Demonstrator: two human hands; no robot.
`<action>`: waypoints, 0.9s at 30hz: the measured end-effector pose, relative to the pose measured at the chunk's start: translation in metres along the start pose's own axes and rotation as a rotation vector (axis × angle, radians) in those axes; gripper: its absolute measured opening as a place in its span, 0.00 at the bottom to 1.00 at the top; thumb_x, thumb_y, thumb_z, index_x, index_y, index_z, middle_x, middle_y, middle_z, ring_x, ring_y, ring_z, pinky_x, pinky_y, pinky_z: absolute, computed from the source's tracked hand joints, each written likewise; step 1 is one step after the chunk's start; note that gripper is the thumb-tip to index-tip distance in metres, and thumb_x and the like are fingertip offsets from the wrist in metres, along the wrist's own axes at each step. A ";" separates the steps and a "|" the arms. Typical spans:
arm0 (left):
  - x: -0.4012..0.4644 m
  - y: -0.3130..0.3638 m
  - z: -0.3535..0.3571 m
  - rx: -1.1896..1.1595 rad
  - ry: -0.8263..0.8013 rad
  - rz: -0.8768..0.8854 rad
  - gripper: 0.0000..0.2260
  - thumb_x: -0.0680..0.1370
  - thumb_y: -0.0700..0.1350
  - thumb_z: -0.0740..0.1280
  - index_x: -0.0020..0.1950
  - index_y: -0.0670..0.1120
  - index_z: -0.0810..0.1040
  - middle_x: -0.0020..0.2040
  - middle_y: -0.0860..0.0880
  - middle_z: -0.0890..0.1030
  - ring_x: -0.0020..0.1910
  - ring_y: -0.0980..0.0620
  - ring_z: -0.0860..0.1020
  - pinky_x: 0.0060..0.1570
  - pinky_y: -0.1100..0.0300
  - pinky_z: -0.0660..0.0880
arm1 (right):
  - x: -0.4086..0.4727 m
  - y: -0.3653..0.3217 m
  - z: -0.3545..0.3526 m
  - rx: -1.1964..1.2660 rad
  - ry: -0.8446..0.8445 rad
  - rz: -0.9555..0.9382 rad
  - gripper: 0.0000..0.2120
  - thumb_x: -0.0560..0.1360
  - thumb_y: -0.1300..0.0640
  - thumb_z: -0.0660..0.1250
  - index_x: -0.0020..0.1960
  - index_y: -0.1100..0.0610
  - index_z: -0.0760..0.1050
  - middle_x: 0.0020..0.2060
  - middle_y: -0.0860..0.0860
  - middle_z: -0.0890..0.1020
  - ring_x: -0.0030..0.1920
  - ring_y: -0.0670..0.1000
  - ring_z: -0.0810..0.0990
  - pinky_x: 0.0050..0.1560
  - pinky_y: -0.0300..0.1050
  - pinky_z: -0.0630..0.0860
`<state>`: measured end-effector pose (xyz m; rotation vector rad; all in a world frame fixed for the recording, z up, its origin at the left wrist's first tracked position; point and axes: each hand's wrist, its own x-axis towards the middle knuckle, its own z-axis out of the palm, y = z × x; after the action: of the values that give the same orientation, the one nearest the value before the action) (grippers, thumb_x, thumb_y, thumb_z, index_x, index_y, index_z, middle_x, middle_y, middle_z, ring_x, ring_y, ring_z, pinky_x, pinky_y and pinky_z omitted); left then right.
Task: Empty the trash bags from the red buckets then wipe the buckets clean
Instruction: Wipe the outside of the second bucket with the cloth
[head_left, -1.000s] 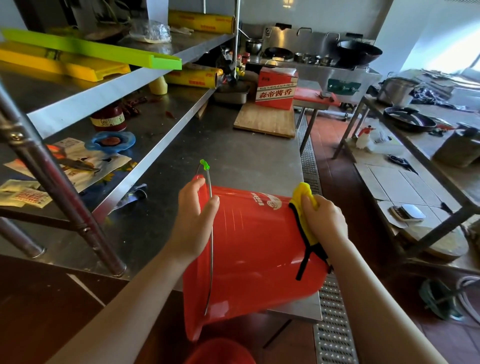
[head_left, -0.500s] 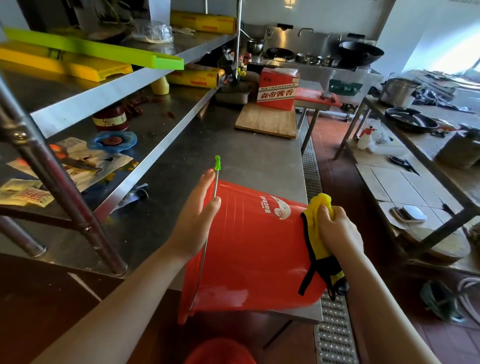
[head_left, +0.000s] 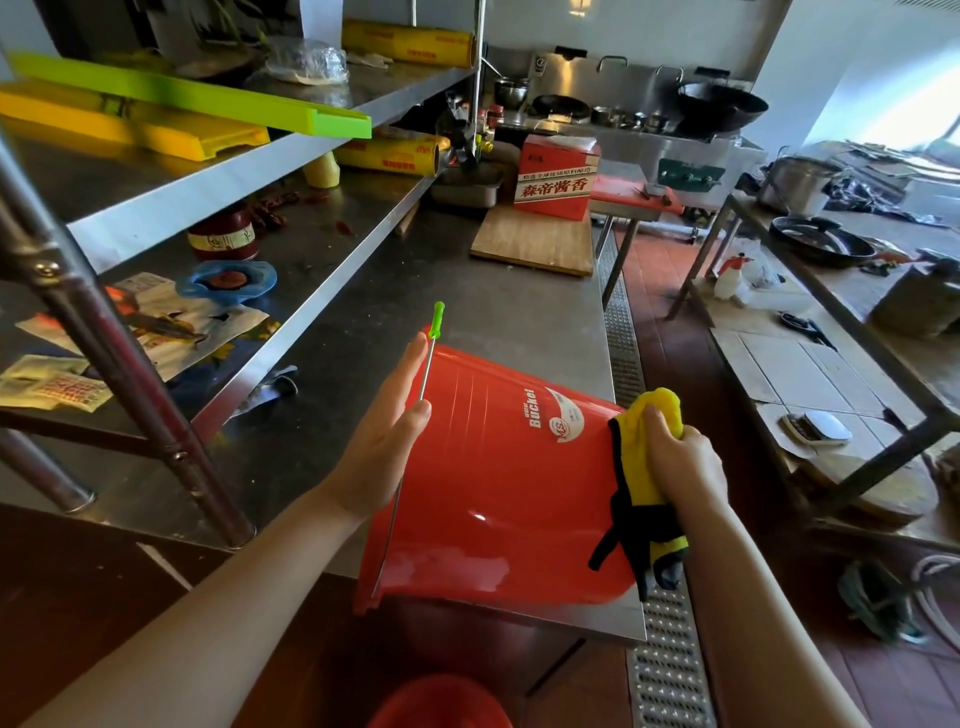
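Bucket-cleaning at our steel table (head_left: 467, 312): we tip the red bucket (head_left: 498, 499) on the table's near edge, our left hand (head_left: 387, 436) flat against its side, our right hand (head_left: 680, 462) clutching a yellow cloth (head_left: 652, 499) to its base.

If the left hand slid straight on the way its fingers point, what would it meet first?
The left hand lies flat against the red bucket, fingers pointing up and away along its side. Just ahead is the green grip of the wire handle; beyond that, bare steel counter. Depth is uncertain.
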<state>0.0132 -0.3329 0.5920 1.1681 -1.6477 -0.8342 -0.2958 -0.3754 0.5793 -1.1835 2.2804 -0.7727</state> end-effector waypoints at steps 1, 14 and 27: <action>-0.002 -0.003 0.000 0.013 -0.007 0.035 0.29 0.81 0.53 0.52 0.81 0.52 0.49 0.81 0.58 0.51 0.79 0.62 0.50 0.78 0.46 0.50 | -0.003 0.003 0.003 0.003 0.021 -0.011 0.28 0.78 0.35 0.54 0.58 0.58 0.74 0.55 0.60 0.80 0.57 0.63 0.77 0.54 0.52 0.71; -0.003 -0.009 0.003 0.033 0.019 -0.025 0.36 0.76 0.66 0.52 0.81 0.57 0.45 0.80 0.62 0.46 0.78 0.64 0.47 0.78 0.42 0.48 | -0.031 -0.026 0.028 -0.211 0.106 -0.475 0.24 0.81 0.39 0.48 0.55 0.54 0.76 0.56 0.52 0.81 0.59 0.58 0.76 0.56 0.51 0.71; -0.024 -0.012 0.002 -0.173 0.000 0.047 0.31 0.81 0.50 0.58 0.81 0.52 0.48 0.81 0.56 0.55 0.79 0.54 0.56 0.76 0.39 0.56 | -0.121 -0.134 0.092 -0.107 -0.058 -0.769 0.19 0.83 0.47 0.49 0.59 0.51 0.76 0.59 0.48 0.80 0.62 0.54 0.75 0.65 0.51 0.66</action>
<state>0.0179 -0.3140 0.5739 1.0059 -1.5636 -0.9278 -0.0974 -0.3625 0.6163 -2.1425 1.8061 -0.8527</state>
